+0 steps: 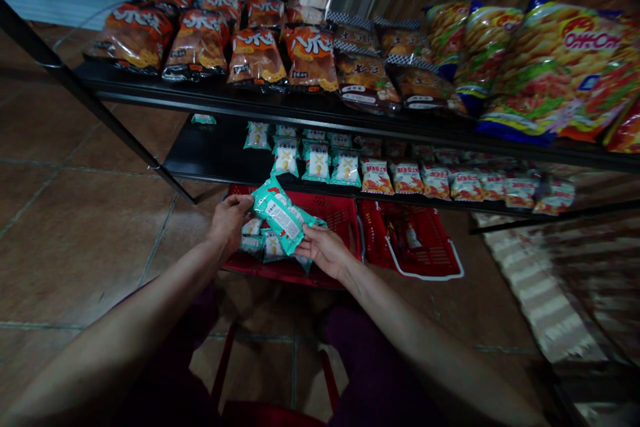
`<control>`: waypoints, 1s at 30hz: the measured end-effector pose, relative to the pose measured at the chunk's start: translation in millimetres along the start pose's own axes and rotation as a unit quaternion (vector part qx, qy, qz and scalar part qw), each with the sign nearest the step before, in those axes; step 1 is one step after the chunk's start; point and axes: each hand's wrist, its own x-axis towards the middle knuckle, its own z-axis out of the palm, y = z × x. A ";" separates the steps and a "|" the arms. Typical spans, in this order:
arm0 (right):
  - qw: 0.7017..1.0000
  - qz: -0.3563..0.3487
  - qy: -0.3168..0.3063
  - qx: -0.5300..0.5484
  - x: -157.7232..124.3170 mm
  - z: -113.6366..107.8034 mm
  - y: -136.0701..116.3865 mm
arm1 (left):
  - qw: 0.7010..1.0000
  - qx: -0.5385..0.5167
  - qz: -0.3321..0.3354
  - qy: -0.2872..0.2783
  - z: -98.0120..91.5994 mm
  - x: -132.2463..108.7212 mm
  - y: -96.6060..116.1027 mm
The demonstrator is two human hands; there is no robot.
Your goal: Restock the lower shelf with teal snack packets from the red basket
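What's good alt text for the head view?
The left hand and right hand hold a teal snack packet above a red basket with similar packets inside. Beyond, a black shelf carries orange bags and yellow bags on top, small packets below. Right of the basket is a second red basket with a white handle.

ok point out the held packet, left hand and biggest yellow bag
Held packet (pixel 283 217), head view: white printed label
Left hand (pixel 230 221), head view: middle of the hand
Biggest yellow bag (pixel 544 68), head view: its front
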 end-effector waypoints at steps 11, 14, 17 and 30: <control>1.000 -0.014 -0.016 -0.005 0.2 -2.1 2.2 | 1.000 0.010 -0.007 0.003 1.8 -1.8 0.6; 1.000 -0.012 -0.015 0.001 0.3 -2.2 1.9 | 1.000 0.010 -0.014 0.009 2.3 -1.9 1.3; 1.000 -0.012 -0.017 0.001 1.8 -3.2 2.6 | 1.000 0.006 -0.008 0.004 1.5 -1.4 1.1; 0.999 -0.035 -0.010 -0.023 2.5 -3.0 5.5 | 1.000 0.007 -0.016 0.011 -0.1 -0.4 2.6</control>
